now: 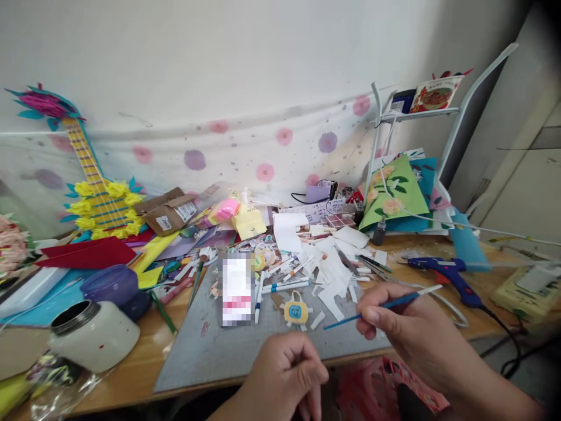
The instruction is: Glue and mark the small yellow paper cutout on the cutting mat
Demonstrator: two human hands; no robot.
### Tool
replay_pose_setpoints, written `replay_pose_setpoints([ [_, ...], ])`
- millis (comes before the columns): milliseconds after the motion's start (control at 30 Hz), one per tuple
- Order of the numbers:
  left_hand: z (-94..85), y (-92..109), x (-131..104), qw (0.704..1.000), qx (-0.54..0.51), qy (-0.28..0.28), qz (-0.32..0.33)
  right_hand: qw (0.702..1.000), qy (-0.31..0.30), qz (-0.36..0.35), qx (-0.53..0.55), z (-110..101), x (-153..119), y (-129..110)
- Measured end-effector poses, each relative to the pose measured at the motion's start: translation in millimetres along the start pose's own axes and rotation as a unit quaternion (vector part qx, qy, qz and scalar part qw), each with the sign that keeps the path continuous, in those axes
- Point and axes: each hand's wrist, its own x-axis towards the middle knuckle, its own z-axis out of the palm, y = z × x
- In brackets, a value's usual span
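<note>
My right hand [390, 321] is closed around a thin blue pen-like stick [401, 300], its pointed tip aimed left over the grey mat [197, 351]. My left hand [291, 368] is at the mat's front edge with its fingers curled; whether anything is inside them is hidden. Just beyond it on the mat lies a small yellow paper piece [296, 311] with a blue centre, a loop on top and white tabs. A pixelated white rectangle [236, 286] is to its left. White-and-blue markers [287, 286] and white paper scraps [333, 280] lie behind it.
At the left are a white jar [99, 339], a purple container [109, 283] and a yellow paper guitar [105, 199]. A cardboard box [169, 211] lies further back. On the right are a blue glue gun [456, 278], a power strip [530, 295] and a white rack [412, 117].
</note>
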Motion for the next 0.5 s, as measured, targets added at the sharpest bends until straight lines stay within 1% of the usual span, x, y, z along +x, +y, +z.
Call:
replay_pose_setpoints([
  [100, 17.9, 11.2, -3.8, 0.989, -0.137, 0.059, -0.017, 0.998, -0.018, -0.006, -0.057, -2.7, -13.3, -7.2],
  [167, 26.3, 16.1, -4.1, 0.975, -0.200, 0.078, -0.049, 0.996, -0.030, 0.002, -0.086, -4.0, -19.5, -10.8],
  [233, 31.7, 18.7, -4.2, 0.967, -0.232, 0.066, -0.079, 0.994, -0.036, 0.009, -0.100, -5.0, -23.1, -12.0],
  [300, 34.2, 19.2, -5.1, 0.964, -0.243, 0.049, -0.091, 0.993, -0.039, 0.012, -0.107, -5.8, -24.7, -11.2],
  [400, 34.0, 17.0, -7.1, 0.964, -0.246, 0.037, -0.097, 0.991, -0.047, 0.016, -0.126, -6.2, -25.1, -8.7],
  [500, 31.4, 13.4, -7.8, 0.959, -0.258, 0.040, -0.107, 0.985, -0.066, 0.011, -0.162, -4.4, -23.0, -7.4],
])
